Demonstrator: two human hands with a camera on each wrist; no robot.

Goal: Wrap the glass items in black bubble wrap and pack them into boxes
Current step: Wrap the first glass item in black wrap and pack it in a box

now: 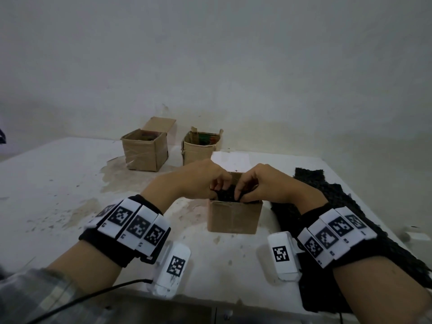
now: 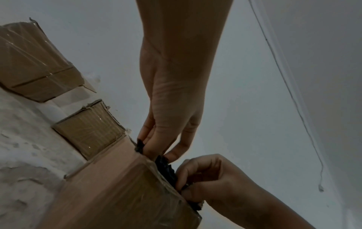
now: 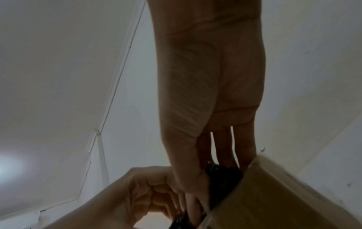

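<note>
- Both your hands are at the mouth of the near box: the left hand and right hand each pinch the black bundle, which sits partly inside with its top still showing above the rim.
- The glass itself is hidden under the wrap, so you cannot see how it lies; pushing hard could press it against the cardboard wall or crack it.
- The fit looks tight. If you force one side down, the wrap may bunch, peel open and leave glass bare.
- The box is light and neither hand steadies it; a sideways shove could tip it or slide it on the table.
- Your right forearm lies over the spare wrap; lifting away may drag that sheet along.
- Two far boxes stand well apart, out of harm.
</note>
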